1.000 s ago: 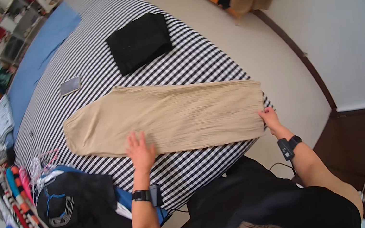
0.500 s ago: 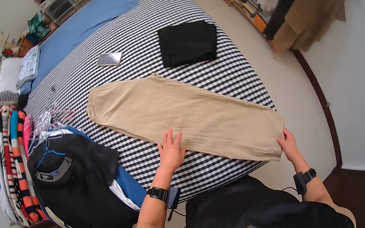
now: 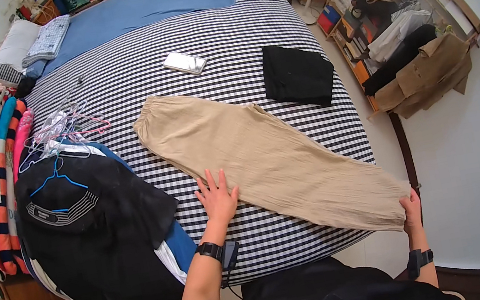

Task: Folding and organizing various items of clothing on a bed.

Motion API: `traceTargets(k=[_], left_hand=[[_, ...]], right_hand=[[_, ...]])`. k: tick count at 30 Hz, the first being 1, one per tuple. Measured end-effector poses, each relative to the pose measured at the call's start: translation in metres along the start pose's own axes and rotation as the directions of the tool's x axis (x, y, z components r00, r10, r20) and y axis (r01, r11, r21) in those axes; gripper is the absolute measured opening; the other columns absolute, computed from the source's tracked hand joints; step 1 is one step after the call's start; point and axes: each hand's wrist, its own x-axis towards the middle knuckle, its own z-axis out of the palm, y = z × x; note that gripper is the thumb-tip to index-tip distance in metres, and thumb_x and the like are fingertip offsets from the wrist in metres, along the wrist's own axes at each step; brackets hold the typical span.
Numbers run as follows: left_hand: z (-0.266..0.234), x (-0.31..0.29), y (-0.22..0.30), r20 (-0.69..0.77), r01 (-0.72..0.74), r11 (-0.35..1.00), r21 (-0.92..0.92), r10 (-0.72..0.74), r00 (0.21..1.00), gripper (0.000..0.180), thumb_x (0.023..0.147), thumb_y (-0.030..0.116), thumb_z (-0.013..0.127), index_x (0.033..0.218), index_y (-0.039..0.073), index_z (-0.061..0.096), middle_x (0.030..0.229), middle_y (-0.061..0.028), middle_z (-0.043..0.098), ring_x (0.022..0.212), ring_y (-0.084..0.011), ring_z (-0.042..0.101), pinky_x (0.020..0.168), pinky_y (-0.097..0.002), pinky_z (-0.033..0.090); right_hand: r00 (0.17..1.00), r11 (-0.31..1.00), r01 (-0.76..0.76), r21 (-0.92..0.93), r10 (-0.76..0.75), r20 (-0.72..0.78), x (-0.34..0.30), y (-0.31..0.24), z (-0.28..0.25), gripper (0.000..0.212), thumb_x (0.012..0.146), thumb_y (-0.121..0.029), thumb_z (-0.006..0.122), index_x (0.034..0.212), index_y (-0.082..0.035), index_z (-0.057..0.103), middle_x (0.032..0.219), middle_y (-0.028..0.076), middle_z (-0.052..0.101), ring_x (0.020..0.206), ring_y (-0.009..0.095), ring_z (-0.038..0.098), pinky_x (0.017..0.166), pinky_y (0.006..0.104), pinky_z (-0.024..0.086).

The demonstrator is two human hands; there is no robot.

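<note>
Beige trousers point(image 3: 267, 158), doubled lengthwise, lie diagonally across the checked bed point(image 3: 255, 237). Their gathered waist is at the far left, and the leg ends reach the near right edge. My left hand point(image 3: 218, 200) rests with fingers spread on the near edge of the trousers, about mid-length. At the leg ends, my right hand point(image 3: 412, 209) pinches the hem between thumb and fingers. Beyond the trousers lies a folded black garment point(image 3: 298, 74), and a phone point(image 3: 185, 62) sits to its left.
Left of my left arm lie black tops point(image 3: 104, 251) on hangers, with a blue hanger point(image 3: 57, 179) uppermost. Folded striped textiles point(image 3: 5, 185) stand beyond them. A blue cloth point(image 3: 133, 18) covers the bed's far side. At right, clothes point(image 3: 425, 72) hang over a shelf.
My right hand has shifted right with the hem, and the trouser legs look stretched straighter. My left hand's fingers have spread on the near edge. The view has tilted and shifted.
</note>
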Motion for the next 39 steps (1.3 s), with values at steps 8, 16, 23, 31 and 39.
traceTargets(k=[8,16,23,31,39], left_hand=[[-0.02,0.002,-0.013,-0.161,-0.153,0.947,-0.282,0.111,0.981,0.057,0.085,0.027,0.06,0.133,0.006,0.04,0.142,-0.023,0.028,0.131,-0.0429,0.025,0.102,-0.0575,0.023],[0.024,0.038,-0.07,0.142,0.175,0.221,-0.96,-0.154,0.978,0.043,0.095,0.029,0.042,0.125,-0.002,0.045,0.119,-0.0168,0.056,0.108,-0.0343,0.055,0.089,-0.043,0.045],[-0.039,0.052,-0.078,0.498,0.426,-0.32,-0.846,-0.19,0.846,0.048,0.097,0.04,0.037,0.123,0.001,0.044,0.116,-0.014,0.056,0.101,-0.0237,0.058,0.08,-0.0359,0.049],[-0.045,0.096,-0.083,0.181,0.391,0.509,-0.767,-0.414,0.892,0.077,0.074,0.047,0.069,0.123,-0.006,0.045,0.113,-0.0182,0.056,0.1,-0.0267,0.057,0.083,-0.0354,0.046],[-0.064,0.09,-0.051,0.105,0.366,0.897,-0.248,-0.351,0.931,0.054,0.071,0.009,0.056,0.123,-0.003,0.045,0.117,-0.0268,0.052,0.108,-0.0399,0.051,0.092,-0.0424,0.042]], right_hand=[[0.947,0.966,-0.003,-0.257,0.085,0.308,0.016,-0.097,0.199,0.038,0.077,-0.005,0.051,0.114,0.001,0.053,0.099,0.006,0.06,0.087,0.013,0.059,0.073,0.0251,0.049],[0.565,0.924,0.366,-0.113,-0.124,0.816,0.059,-0.023,0.441,0.033,0.086,-0.019,0.061,0.113,-0.002,0.05,0.124,0.015,0.052,0.094,0.019,0.061,0.072,0.0283,0.052],[0.625,0.327,0.781,-0.532,-0.437,0.647,0.13,0.054,0.379,0.035,0.079,-0.016,0.063,0.111,-0.007,0.054,0.124,0.018,0.051,0.114,0.034,0.049,0.095,0.0428,0.04],[0.815,0.325,0.579,-0.748,-0.201,0.544,0.186,0.047,0.318,0.034,0.079,-0.025,0.063,0.107,-0.007,0.057,0.101,0.012,0.06,0.096,0.029,0.056,0.084,0.0439,0.041],[0.785,0.328,0.595,-0.734,-0.04,0.619,0.205,0.044,0.293,0.026,0.081,-0.03,0.062,0.093,-0.007,0.061,0.09,0.008,0.062,0.092,0.028,0.057,0.083,0.0435,0.037]])
